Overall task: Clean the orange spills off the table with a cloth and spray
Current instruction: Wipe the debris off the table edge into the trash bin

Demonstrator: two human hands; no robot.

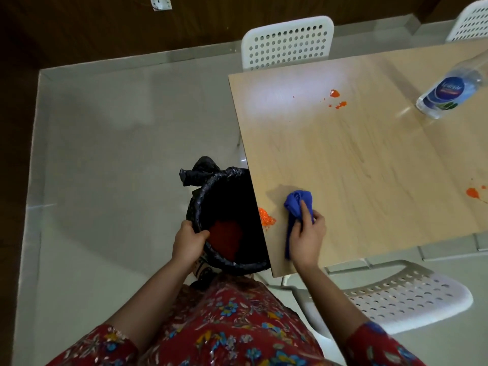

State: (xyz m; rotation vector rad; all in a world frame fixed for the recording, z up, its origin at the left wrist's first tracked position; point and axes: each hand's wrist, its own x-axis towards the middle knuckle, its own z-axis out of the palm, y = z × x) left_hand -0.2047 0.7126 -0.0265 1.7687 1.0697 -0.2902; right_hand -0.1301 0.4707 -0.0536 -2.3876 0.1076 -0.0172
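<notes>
My right hand (307,236) grips a bunched blue cloth (299,202) pressed on the wooden table (356,159) near its left edge. Just left of the cloth, a pile of orange bits (266,217) sits at the table's edge. My left hand (188,241) grips the rim of a black-lined bin (224,204) held under that edge; something red lies inside it. More orange spills lie farther back (336,97) and at the right edge of view (472,192). A clear spray bottle (449,91) stands at the far right of the table.
A white perforated chair (287,42) stands behind the table, another (401,294) at its near side by my right arm, a third (470,19) at the top right. Pale tiled floor (118,141) spreads to the left, bounded by a dark wooden wall.
</notes>
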